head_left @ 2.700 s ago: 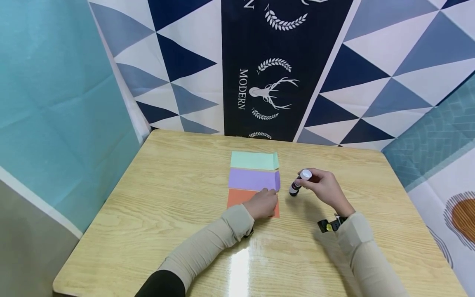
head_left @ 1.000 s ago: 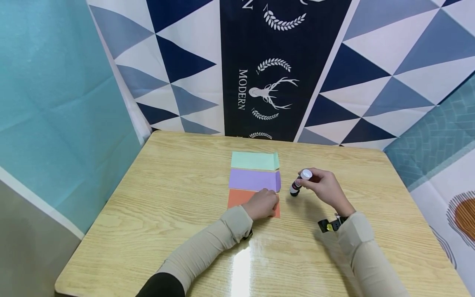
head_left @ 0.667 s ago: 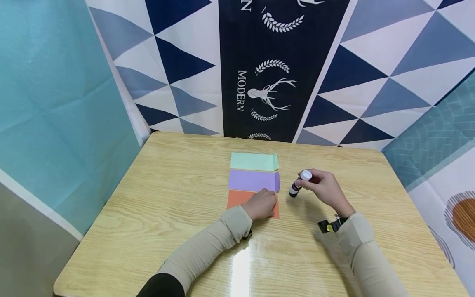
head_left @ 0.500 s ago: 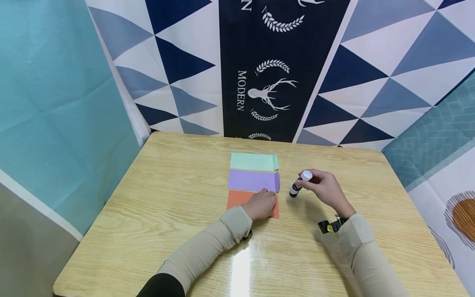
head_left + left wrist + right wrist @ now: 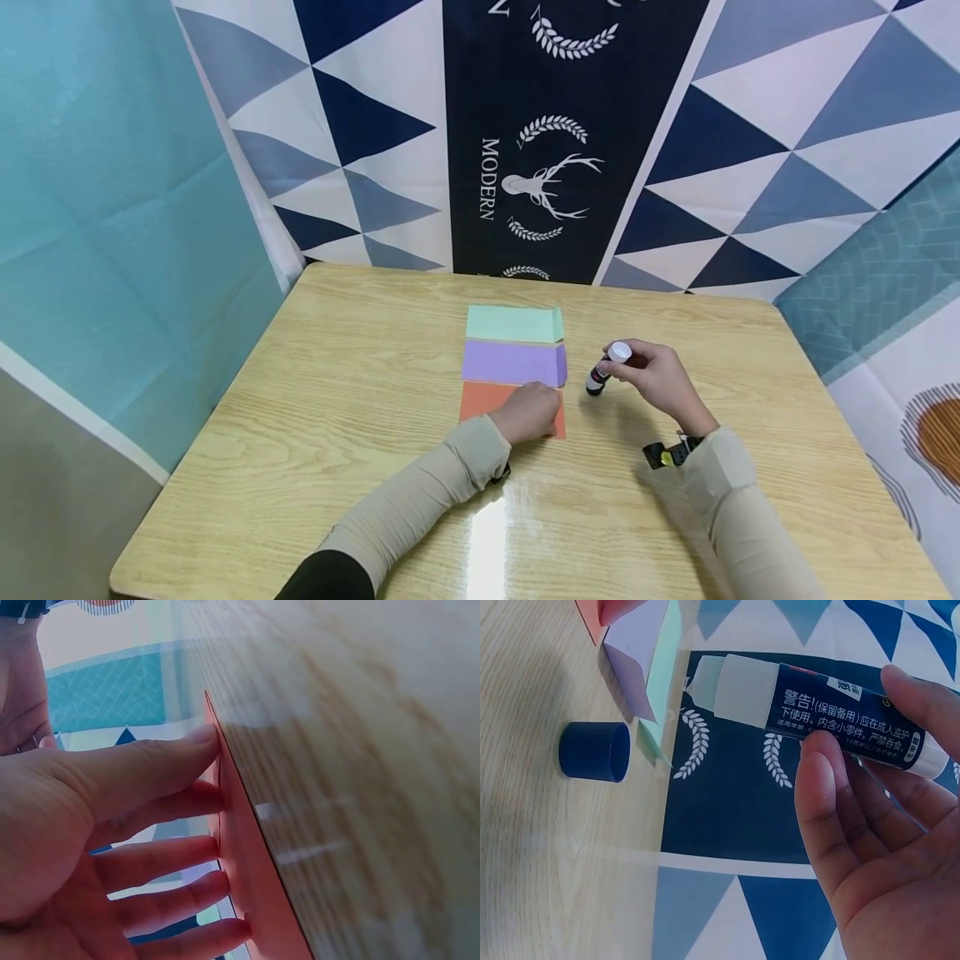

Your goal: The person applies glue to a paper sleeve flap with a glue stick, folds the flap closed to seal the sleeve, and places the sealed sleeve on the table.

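Note:
My left hand (image 5: 528, 412) rests on the orange paper sheet (image 5: 480, 402), over its right part. In the left wrist view, its thumb and fairly straight fingers touch the orange paper (image 5: 259, 889) with their tips. My right hand (image 5: 660, 379) holds an uncapped glue stick (image 5: 746, 691) with a white body and dark printed label, gripped between thumb and fingers. The glue end points down to the table, its pale tip exposed. Below that tip, a dark blue cap (image 5: 594, 751) stands on the table, apart from the stick.
Beyond the orange sheet lie a purple paper (image 5: 510, 363) and a mint green paper (image 5: 513, 324), each with a raised folded flap at its right end. All rest on the wooden table (image 5: 337, 375). A patterned cloth (image 5: 375, 125) hangs behind the table's far edge.

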